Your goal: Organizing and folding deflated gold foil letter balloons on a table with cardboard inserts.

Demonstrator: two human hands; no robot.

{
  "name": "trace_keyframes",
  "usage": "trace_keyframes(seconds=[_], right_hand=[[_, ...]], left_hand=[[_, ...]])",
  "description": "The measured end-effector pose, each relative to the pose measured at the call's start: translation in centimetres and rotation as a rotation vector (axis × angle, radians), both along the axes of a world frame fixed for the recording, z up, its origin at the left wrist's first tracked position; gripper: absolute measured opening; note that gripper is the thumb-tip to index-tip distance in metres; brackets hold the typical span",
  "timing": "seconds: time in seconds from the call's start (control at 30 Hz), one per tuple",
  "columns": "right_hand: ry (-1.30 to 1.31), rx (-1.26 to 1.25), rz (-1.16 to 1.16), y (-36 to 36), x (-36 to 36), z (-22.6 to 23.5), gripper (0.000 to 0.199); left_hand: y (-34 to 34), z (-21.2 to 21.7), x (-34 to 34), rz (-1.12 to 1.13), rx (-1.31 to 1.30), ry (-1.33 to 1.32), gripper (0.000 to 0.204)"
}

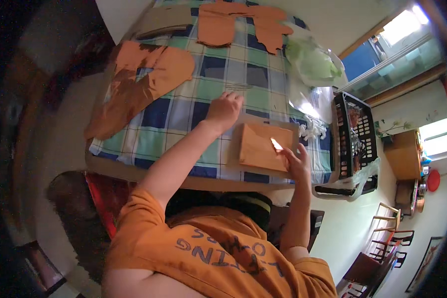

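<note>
A wooden board (256, 146) lies on the checked tablecloth (176, 116) in front of me. Over the board's right part, my right hand (296, 163) has its fingertips together on a small, bright, pale pointed piece (276, 144), too glaring to name. My left hand (226, 110) rests farther back and to the left, its fingers curled and closed. Just beyond its fingertips lie several thin sticks or needles (239, 86) on the cloth. What the left fingers hold, if anything, is hidden.
Orange-brown flat sheets (169, 69) lie at the left and more orange pieces (216, 25) at the back. A clear bag with green contents (313, 57), crumpled white strips (313, 128) and a black plastic crate (356, 134) are at the right. Chairs (382, 248) stand beyond.
</note>
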State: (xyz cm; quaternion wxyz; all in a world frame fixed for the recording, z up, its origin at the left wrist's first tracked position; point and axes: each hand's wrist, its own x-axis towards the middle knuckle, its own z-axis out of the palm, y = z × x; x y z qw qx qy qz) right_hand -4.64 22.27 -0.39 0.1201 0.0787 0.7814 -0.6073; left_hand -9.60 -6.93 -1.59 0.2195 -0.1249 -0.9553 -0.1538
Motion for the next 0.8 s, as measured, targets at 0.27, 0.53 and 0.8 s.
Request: trace_keyframes(seconds=[0.27,0.53,0.8], right_hand=[[0.139,-0.171,0.182,-5.8,-1.1,-1.9,0.068],[0.025,-0.105,0.274,-5.8,-1.9,-1.1,0.07],[-0.027,-0.046,0.176,-7.4,-2.7,0.4,0.078]], left_hand=[[-0.4,0.0,2.0,-0.022,0.101,0.086,0.008],[-1.1,0.2,2.7,-0.033,0.135,0.022,0.004],[-1.6,0.4,2.9,-0.132,0.141,-0.039,0.008]])
